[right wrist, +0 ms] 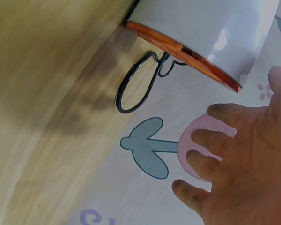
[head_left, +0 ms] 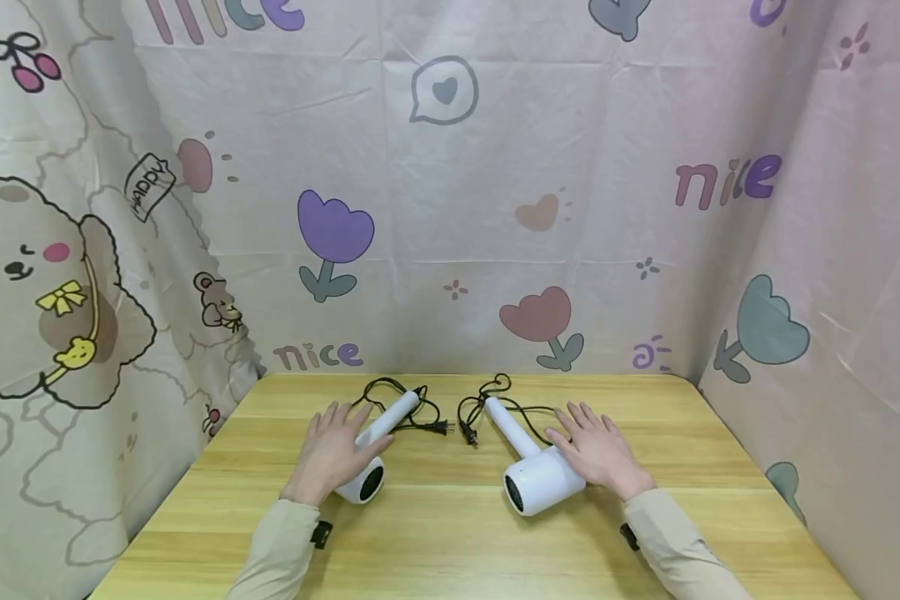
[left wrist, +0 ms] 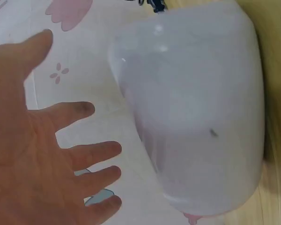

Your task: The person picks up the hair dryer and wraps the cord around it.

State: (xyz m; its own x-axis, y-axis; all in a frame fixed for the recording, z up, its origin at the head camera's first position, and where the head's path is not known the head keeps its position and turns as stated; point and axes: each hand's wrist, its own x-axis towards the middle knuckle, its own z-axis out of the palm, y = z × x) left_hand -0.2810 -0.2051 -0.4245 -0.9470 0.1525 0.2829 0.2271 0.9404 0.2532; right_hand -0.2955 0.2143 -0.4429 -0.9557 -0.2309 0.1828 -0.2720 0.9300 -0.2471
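Two white hair dryers lie on the wooden table in the head view. The left hair dryer [head_left: 390, 419] has its handle pointing away to the right, and my left hand [head_left: 334, 450] spreads flat above it, covering part of its barrel. The right hair dryer [head_left: 543, 481] points its handle away to the left; my right hand [head_left: 598, 448] is spread at its barrel's far end. Both wrist views show straight fingers beside a white barrel, with a gap between. An orange rim [right wrist: 187, 55] edges the barrel in the right wrist view. Neither hand grips anything.
Black cords with plugs lie loosely looped behind the handles, the left plug [head_left: 439, 427] and the right plug [head_left: 468, 433] near the table's middle. A printed fabric curtain [head_left: 450, 183] hangs behind and on both sides of the wooden table [head_left: 450, 550].
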